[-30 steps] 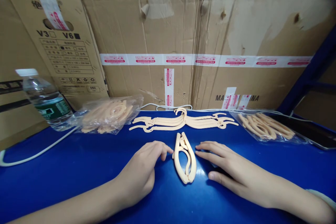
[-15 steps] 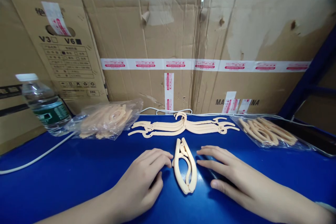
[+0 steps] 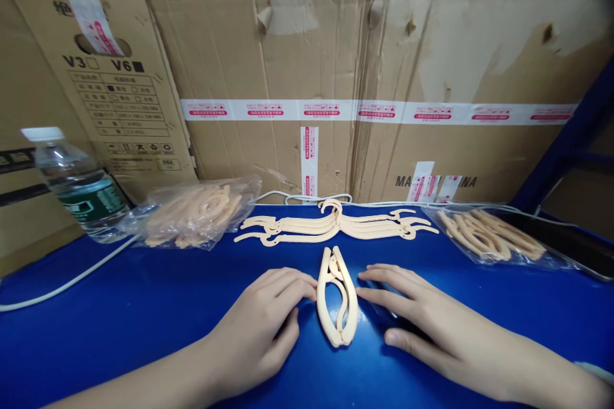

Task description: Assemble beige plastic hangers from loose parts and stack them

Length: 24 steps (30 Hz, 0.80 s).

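A folded cream plastic clothes hanger [image 3: 322, 307] lies on the blue tabletop between my two hands, its hook tucked inside the two arms. My left hand [image 3: 263, 316] rests at its left side, fingers bent and thumb apart, with the fingertips at the hanger's edge. On the opposite side, my right hand [image 3: 422, 307] is open with its fingers stretched out, and the index fingertip meets or nearly meets the right edge. Neither hand grips anything. Just beyond, several unfolded cream hangers [image 3: 307, 225] lie stacked with their hooks pointing away from me.
Clear plastic bags of folded hangers lie at the left [image 3: 192, 214] and right [image 3: 494, 236]. A water bottle [image 3: 79, 185] stands at far left by a white cable [image 3: 71, 278]. A dark flat device [image 3: 570, 243] lies at far right. Cardboard [image 3: 268, 64] walls the back.
The folded hanger has turned slightly more upright in line with me, and my fingertips have come closer to its sides. The view has shifted a little.
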Each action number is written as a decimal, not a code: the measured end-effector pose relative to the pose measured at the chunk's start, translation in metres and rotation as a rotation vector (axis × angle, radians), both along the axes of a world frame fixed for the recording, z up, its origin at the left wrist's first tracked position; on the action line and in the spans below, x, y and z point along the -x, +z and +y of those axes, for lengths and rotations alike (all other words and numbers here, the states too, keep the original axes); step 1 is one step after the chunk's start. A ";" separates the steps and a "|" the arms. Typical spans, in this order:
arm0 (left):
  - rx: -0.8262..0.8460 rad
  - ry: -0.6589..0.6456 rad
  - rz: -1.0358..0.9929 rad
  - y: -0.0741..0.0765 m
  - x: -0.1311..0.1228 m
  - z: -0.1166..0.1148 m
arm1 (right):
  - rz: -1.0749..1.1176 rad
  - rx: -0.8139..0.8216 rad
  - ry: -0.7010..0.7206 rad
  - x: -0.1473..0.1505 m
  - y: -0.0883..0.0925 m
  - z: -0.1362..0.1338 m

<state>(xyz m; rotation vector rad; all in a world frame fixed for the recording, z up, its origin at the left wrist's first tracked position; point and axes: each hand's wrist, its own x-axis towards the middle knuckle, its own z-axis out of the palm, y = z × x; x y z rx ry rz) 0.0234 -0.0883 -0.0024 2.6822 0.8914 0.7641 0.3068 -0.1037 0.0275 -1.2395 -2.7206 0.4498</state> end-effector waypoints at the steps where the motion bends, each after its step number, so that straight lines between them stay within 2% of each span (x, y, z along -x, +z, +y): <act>1: 0.001 0.004 0.003 0.000 0.000 0.000 | -0.002 0.004 -0.002 0.000 0.000 0.000; 24: -0.021 0.006 -0.003 0.001 -0.001 0.000 | 0.026 0.011 -0.006 -0.005 -0.005 0.000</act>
